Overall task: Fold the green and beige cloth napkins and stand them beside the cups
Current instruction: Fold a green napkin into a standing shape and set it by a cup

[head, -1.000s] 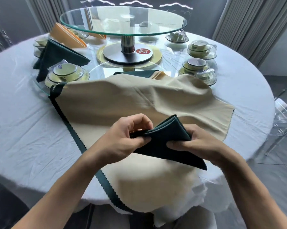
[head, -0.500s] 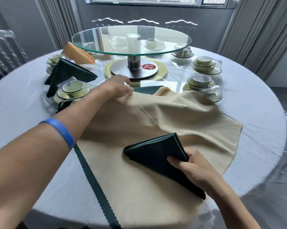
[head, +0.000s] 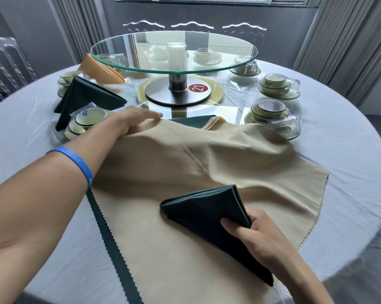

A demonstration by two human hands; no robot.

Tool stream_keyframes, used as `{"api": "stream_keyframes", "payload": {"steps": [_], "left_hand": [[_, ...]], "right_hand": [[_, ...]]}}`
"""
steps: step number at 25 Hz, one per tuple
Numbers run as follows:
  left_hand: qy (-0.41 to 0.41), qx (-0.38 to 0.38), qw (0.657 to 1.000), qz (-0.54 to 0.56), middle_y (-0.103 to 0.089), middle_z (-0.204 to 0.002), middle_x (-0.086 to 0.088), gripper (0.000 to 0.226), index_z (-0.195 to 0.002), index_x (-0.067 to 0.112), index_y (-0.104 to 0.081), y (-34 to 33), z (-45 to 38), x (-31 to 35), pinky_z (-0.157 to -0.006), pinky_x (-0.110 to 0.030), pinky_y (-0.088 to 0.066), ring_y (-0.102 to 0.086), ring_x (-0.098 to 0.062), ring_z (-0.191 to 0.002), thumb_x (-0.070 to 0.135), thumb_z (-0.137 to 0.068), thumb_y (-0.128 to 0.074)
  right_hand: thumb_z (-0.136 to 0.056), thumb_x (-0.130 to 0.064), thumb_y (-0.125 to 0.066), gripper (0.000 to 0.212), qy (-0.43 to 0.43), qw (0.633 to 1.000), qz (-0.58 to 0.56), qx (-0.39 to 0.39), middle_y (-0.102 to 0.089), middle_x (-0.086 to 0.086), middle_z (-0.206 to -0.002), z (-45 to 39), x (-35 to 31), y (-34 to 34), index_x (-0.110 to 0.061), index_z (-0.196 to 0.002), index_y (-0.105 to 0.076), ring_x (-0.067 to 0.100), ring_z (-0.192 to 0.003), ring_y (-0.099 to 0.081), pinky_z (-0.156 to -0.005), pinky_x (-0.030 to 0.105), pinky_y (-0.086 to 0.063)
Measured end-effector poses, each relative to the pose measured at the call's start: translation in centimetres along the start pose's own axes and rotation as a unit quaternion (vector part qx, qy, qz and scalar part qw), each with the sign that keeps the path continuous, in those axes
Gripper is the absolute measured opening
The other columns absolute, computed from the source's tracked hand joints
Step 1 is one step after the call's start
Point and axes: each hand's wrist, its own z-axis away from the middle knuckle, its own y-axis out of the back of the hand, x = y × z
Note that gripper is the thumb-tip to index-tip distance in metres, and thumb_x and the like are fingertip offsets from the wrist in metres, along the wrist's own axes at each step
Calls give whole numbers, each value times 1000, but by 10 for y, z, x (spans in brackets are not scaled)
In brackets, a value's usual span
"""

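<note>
1. A round table (head: 349, 150) with a white cloth fills the view, seen from the person's head.
2. A large beige cloth (head: 185, 172) lies spread and rumpled over the table's near edge, with a green zigzag border along its left side.
3. The right hand (head: 257, 235) pinches a folded dark green napkin (head: 204, 211), thumb on top and fingers beneath, resting on the beige cloth close to the near edge.
4. The left hand (head: 130, 121), fingers stretched flat and close together, rests on the beige cloth's far edge. A blue wristband (head: 79, 163) circles that forearm.
5. Just left of that hand sits a wrapped cup set (head: 86, 119); a folded green napkin (head: 86, 97) stands beside it.
6. An orange folded napkin (head: 99, 70) stands further back, near the table's far left edge.
7. A glass turntable (head: 174, 51) rises at the table's centre, with a red "21" marker (head: 198, 88) on its base.
8. More cup sets (head: 273, 110) stand toward the right edge.
</note>
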Motion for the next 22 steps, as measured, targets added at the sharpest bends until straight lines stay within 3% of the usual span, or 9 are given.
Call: {"api": "stream_keyframes", "payload": {"steps": [2,5,7,9,12,15,17,20,22], "left_hand": [[-73,-27,989,124,-70,-115,-16,26,-105,17,-72,7,10,6,-71,-29,-55,-67,-18,-77,23,-81,-79],[-141,-108,951,255,-70,-105,-10,34,-114,22,-70,20,48,20,-65,-23,-58,-70,-13,-72,1,-87,-65],[-172,-170,929,282,-71,-99,-6,45,-125,20,-67,24,82,21,-64,-23,-59,-70,-13,-72,-1,-87,-59],[-186,-237,910,286,-72,-101,-8,48,-128,18,-66,22,115,10,-64,-24,-59,-71,-14,-74,3,-84,-56],[-160,-328,880,303,-72,-109,-13,47,-127,18,-67,10,156,-24,-67,-25,-60,-72,-16,-77,7,-83,-59],[-113,-424,861,256,-64,-126,-21,53,-131,16,-64,-5,178,-62,-74,-27,-58,-66,-26,-94,7,-78,-69],[-78,-455,864,200,-66,-119,-20,47,-129,16,-66,-15,185,-82,-72,-25,-55,-61,-26,-95,11,-82,-66],[-111,-396,910,49,-73,-95,5,31,-120,21,-72,-27,189,-103,-67,-14,-47,-61,-4,-77,19,-89,-69],[-130,-334,933,-11,-75,-94,11,21,-111,27,-75,-28,185,-113,-73,-16,-46,-63,0,-79,20,-91,-71]], "right_hand": [[-93,-20,-64,28,-6,1000,-18,2,-47,-10,-61,2,0,1,-7,-70,-54,8,-56,-43,-54,22,-32],[-80,-30,-70,30,-30,996,-82,24,-58,-1,-66,9,-5,5,-1,-79,-64,14,-62,-54,-59,27,-39],[-71,-20,-80,18,-30,984,-149,92,-65,4,-67,19,-18,16,-6,-78,-72,17,-62,-59,-55,23,-44],[-70,-18,-74,7,3,966,-207,153,-68,6,-68,32,-45,32,-11,-73,-76,17,-61,-62,-51,19,-47],[-73,-19,-66,13,78,955,-223,180,-74,5,-78,45,-93,48,-17,-75,-79,17,-69,-69,-60,21,-54],[-79,-14,-66,13,119,957,-197,176,-76,4,-84,38,-131,41,-15,-76,-79,16,-75,-71,-65,22,-56],[-86,-9,-65,12,120,962,-164,183,-75,5,-85,22,-147,26,-10,-79,-75,18,-76,-70,-67,26,-54],[-89,-15,-62,13,92,970,-93,203,-74,10,-82,-11,-158,-9,-7,-83,-71,27,-74,-69,-67,34,-50],[-86,-23,-56,22,81,974,5,211,-69,11,-73,-33,-158,-37,-5,-80,-66,30,-69,-65,-63,40,-51]]}}
